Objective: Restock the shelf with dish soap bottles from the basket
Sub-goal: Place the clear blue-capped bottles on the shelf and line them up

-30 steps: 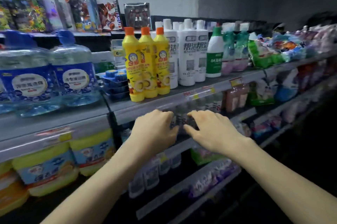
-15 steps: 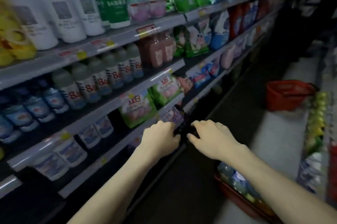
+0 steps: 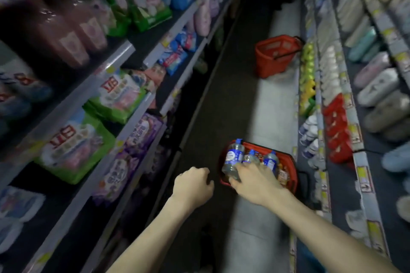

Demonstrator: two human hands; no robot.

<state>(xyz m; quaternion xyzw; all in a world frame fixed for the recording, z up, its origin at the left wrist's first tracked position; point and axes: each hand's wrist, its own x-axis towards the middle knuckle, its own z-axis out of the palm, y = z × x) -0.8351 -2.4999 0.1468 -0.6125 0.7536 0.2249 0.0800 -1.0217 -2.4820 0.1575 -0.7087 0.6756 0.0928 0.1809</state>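
The right hand [image 3: 258, 181] lays spread fingers [image 3: 243, 169], seemingly for pickup, on the clear blue-capped plastic bottle [image 3: 233, 156] at the red plastic basket's [image 3: 293, 180] left edge; the left hand [image 3: 193, 184] is loosely curled, empty.

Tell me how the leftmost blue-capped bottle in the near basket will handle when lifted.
The bottle looks clear and filled, so probably heavy for its size. Its smooth plastic may be slippery. It stands crowded against its neighbours in the basket, so lifting it may shift them.
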